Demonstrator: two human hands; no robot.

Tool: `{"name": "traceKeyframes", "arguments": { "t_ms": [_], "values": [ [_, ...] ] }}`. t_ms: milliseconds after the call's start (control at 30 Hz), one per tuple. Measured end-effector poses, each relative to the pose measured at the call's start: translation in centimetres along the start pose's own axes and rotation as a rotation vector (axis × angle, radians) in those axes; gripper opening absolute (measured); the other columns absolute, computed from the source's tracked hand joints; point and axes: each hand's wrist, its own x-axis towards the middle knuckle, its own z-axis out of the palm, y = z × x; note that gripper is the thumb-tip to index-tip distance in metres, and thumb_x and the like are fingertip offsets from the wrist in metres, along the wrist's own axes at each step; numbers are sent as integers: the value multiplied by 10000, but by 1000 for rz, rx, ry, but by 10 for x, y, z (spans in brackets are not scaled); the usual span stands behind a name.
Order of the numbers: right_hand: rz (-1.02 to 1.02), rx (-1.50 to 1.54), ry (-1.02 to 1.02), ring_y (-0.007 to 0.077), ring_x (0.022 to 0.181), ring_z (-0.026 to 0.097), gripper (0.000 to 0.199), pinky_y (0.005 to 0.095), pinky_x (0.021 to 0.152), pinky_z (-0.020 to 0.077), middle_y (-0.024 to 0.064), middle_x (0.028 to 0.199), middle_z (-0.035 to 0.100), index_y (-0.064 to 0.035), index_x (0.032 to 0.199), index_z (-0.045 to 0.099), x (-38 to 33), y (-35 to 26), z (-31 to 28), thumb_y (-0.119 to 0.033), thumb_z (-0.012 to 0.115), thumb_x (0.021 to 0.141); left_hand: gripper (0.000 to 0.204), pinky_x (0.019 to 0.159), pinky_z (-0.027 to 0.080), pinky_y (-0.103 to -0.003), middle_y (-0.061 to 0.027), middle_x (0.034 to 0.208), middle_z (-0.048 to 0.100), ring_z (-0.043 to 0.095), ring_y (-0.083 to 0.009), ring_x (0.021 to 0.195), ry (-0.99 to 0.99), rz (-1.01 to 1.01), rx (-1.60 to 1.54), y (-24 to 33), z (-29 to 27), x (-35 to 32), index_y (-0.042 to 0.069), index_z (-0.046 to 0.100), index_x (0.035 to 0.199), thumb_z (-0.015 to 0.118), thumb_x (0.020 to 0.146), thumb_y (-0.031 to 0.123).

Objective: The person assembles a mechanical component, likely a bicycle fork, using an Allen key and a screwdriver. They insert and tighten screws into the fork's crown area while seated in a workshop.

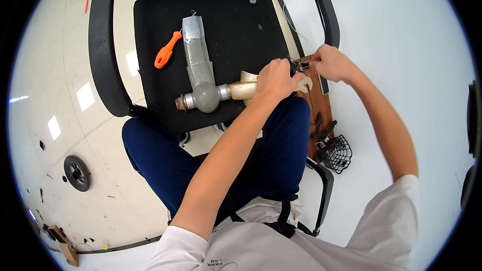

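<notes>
On the black chair seat [236, 35] lies a grey metal frame part [198, 52] with a rounded joint. A beige-gold section [243, 90] extends from the joint toward the right. My left hand [276, 79] is wrapped round the right end of this beige-gold section, hiding part of it. Just beyond its fingers sits a small black and silver fitting [301, 66]. My right hand [333, 63] is closed in a pinch at the fitting's right side; whatever is between the fingertips is too small to name. An orange-handled screwdriver [168, 50] rests left of the grey part.
A small round metal piece [252, 1] lies on the seat's far right. Armrests [106, 45] flank the seat. To the right, a brown wooden surface [321, 103] holds small parts and a black wire basket [337, 154]. A small black wheel [77, 173] lies on the left floor.
</notes>
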Motion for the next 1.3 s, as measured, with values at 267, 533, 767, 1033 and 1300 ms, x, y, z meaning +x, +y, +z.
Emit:
{"name": "traceKeyframes", "arguments": {
  "t_ms": [267,533,767,1033,1300],
  "values": [
    [505,503,-367,62,433,242,223,234,372,197,-30,600,333,77,928,671,27,-6,-17,-68,504,959,509,842,553,-435,-200,1004,718,690,-366,975,69,44,-2,-2,7,-9,-20,724,998,800,788,438],
    [368,392,-241,93,459,271,163,284,395,204,-14,597,370,69,848,661,30,-24,19,-31,546,905,512,855,551,-427,-212,1022,717,693,-352,990,1,3,3,-26,-2,-8,-31,724,1026,791,805,426],
    [-31,-315,-148,310,609,632,160,413,541,507,218,739,660,87,879,679,45,-49,20,-40,591,835,494,854,547,-429,-216,994,721,694,-362,979,-48,-56,-40,-29,-15,2,-32,727,1023,784,819,414],
    [-208,-504,-107,390,821,705,192,431,748,567,277,860,701,109,891,695,44,-38,14,-52,596,858,465,834,546,-438,-221,983,719,693,-369,970,-51,-57,-27,-20,-11,11,-30,725,991,772,835,405],
    [152,320,-252,205,541,527,130,334,510,445,119,642,558,56,764,582,41,-12,3,-18,566,869,477,835,546,-443,-223,1028,704,686,-373,976,-20,9,6,-14,-3,7,-37,712,1010,732,866,417]
  ]
}}
